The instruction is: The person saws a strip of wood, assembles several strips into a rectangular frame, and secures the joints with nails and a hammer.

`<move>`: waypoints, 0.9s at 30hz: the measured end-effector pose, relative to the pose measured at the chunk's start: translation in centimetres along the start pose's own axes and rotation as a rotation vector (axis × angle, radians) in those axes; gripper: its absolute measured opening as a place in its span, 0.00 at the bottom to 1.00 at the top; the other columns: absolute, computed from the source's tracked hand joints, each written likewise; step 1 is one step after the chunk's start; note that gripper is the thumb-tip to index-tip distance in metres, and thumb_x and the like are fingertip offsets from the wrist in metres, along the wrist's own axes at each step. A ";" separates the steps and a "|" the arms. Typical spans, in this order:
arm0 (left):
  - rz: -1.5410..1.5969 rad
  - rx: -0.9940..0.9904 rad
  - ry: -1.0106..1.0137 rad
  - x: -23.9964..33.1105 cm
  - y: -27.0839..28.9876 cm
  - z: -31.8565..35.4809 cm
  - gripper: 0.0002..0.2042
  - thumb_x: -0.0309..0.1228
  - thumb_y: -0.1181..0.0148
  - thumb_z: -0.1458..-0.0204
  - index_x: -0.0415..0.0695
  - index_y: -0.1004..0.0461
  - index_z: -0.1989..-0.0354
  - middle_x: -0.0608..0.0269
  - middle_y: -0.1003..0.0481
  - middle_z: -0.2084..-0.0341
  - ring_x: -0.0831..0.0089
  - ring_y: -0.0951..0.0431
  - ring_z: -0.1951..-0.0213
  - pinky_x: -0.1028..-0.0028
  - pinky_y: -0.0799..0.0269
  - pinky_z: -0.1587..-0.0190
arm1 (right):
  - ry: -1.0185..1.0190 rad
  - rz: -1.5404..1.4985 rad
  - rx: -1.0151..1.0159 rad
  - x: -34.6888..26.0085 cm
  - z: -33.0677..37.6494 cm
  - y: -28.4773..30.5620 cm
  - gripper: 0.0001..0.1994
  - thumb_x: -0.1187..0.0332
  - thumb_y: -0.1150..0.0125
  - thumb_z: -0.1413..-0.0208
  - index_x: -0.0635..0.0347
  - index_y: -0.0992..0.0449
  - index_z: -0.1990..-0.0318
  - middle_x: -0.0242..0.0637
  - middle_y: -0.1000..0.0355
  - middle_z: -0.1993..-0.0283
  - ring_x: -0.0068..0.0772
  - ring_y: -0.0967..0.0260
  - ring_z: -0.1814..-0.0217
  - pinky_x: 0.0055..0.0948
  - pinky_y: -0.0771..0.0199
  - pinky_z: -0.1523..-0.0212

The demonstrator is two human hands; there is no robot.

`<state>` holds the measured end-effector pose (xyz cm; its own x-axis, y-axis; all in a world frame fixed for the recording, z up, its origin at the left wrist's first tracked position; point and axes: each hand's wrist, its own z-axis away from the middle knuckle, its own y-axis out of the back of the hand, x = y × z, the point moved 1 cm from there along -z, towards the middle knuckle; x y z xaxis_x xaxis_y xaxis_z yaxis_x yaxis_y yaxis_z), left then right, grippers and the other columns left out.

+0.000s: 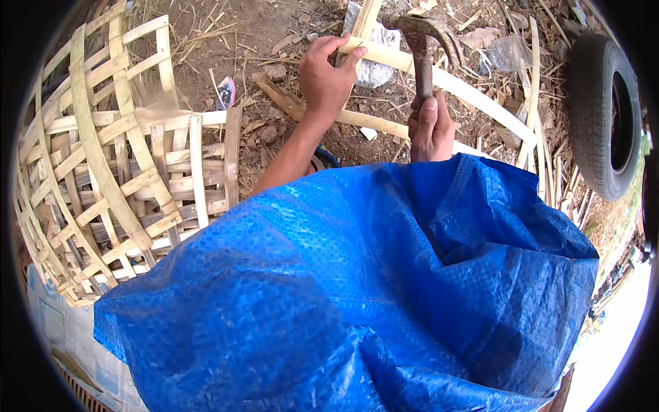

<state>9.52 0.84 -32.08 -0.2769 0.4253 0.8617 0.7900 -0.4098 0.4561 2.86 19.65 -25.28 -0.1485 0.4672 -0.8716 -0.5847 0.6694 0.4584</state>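
Observation:
My left hand pinches the end of a pale bamboo strip, thumb and forefinger on either side. A thin dark sliver, perhaps a nail, shows by the fingertips; it is too small to be sure. The strip crosses another upright bamboo piece there and curves off to the right. Closed round a handle, my right hand holds a claw hammer upright, its worn metal head over the strip, right of my left hand. Below both lies another bamboo length. A blue woven tarp covers my lap and hides my upper forearms.
On the left stands a woven bamboo lattice panel, close to my left forearm. A black tyre stands at the right. Dry litter, bamboo scraps and a clear plastic piece lie on the dirt ground.

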 end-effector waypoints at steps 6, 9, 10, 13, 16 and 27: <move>-0.015 0.013 0.003 0.1 0.0 0.1 0.18 0.35 0.25 0.52 0.37 0.17 0.57 0.53 0.20 0.60 0.62 0.19 0.57 0.67 0.26 0.51 | 0.057 -0.054 0.013 0.9 0.8 -0.6 0.19 0.55 0.58 0.26 0.61 0.31 0.64 0.47 0.31 0.80 0.46 0.32 0.80 0.40 0.35 0.76; -0.034 0.027 -0.016 -0.2 0.0 0.2 0.18 0.36 0.25 0.52 0.38 0.17 0.56 0.53 0.20 0.60 0.62 0.19 0.56 0.67 0.26 0.50 | 0.088 0.132 0.025 0.8 0.9 -1.5 0.19 0.56 0.57 0.27 0.61 0.32 0.66 0.49 0.30 0.80 0.56 0.30 0.79 0.46 0.35 0.76; -0.044 0.033 -0.025 -0.3 0.1 0.3 0.18 0.36 0.25 0.52 0.38 0.17 0.56 0.53 0.20 0.59 0.62 0.19 0.56 0.67 0.26 0.50 | 0.071 0.204 -0.015 0.5 0.5 -1.6 0.19 0.56 0.57 0.27 0.61 0.32 0.66 0.50 0.30 0.80 0.57 0.29 0.78 0.47 0.35 0.76; -0.043 0.023 -0.014 -0.2 0.0 0.2 0.17 0.36 0.25 0.52 0.39 0.17 0.56 0.53 0.20 0.59 0.61 0.19 0.57 0.67 0.26 0.50 | -0.008 0.020 -0.019 0.0 0.7 -0.7 0.19 0.57 0.57 0.26 0.62 0.32 0.66 0.44 0.32 0.81 0.44 0.31 0.81 0.41 0.36 0.76; -0.055 0.009 -0.016 -0.1 0.0 0.3 0.19 0.37 0.25 0.53 0.38 0.17 0.56 0.54 0.20 0.60 0.61 0.19 0.56 0.67 0.25 0.51 | 0.029 -0.117 0.052 0.1 1.3 -0.7 0.21 0.55 0.57 0.26 0.62 0.30 0.66 0.38 0.33 0.82 0.30 0.33 0.79 0.33 0.35 0.75; -0.180 -0.005 -0.036 0.4 0.0 0.6 0.31 0.49 0.19 0.63 0.38 0.17 0.54 0.57 0.21 0.59 0.66 0.19 0.57 0.67 0.24 0.54 | -0.051 -0.149 0.040 0.8 1.6 -1.5 0.22 0.54 0.57 0.27 0.63 0.27 0.65 0.39 0.32 0.80 0.31 0.32 0.78 0.35 0.34 0.73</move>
<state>9.70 1.48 -31.92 -0.3936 0.5207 0.7576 0.7268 -0.3284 0.6033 4.90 19.97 -26.36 -0.0213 0.3892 -0.9209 -0.5648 0.7554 0.3323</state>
